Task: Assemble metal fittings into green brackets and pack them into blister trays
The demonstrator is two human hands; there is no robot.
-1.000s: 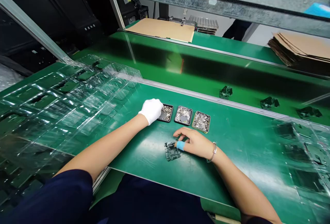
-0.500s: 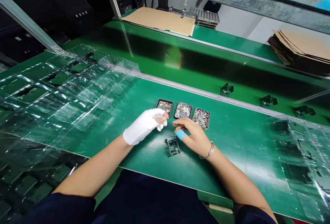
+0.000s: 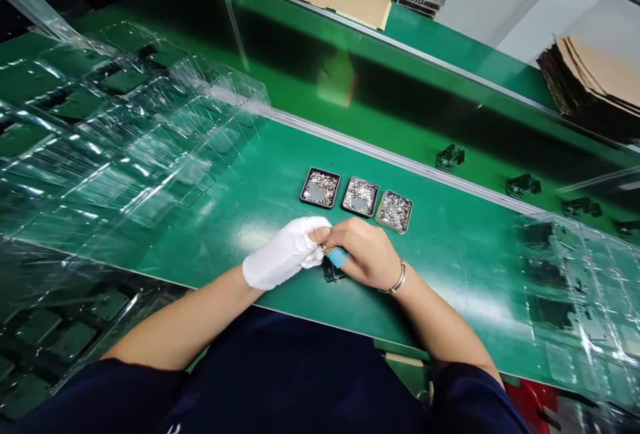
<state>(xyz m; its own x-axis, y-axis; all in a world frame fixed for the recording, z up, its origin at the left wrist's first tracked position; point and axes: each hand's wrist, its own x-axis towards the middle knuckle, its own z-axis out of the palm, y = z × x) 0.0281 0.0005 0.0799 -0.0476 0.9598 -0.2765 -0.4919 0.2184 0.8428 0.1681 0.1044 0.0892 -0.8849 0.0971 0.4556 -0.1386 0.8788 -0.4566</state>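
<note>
Our left hand point(image 3: 287, 254) and right hand point(image 3: 363, 251) touch at the fingertips; we can't tell if either grips. The dark part point(image 3: 334, 272), our side of the middle tray point(image 3: 359, 204), looks light, stiff, breakable: hold its edges.

Left hand point(image 3: 280, 257): plain white glove point(image 3: 267, 267), fabric-like, slightly creased, ending at wrist; thumb tip point(image 3: 319, 235) exposed. Right hand point(image 3: 367, 251): light-blue wrap point(image 3: 338, 257) around thumb; narrow silver-toned bangle point(image 3: 400, 279) at wrist. Top point(image 3: 300, 374): dark navy, short sleeves point(image 3: 470, 397); small white marking point(image 3: 174, 429), cut off, illegible.
</note>
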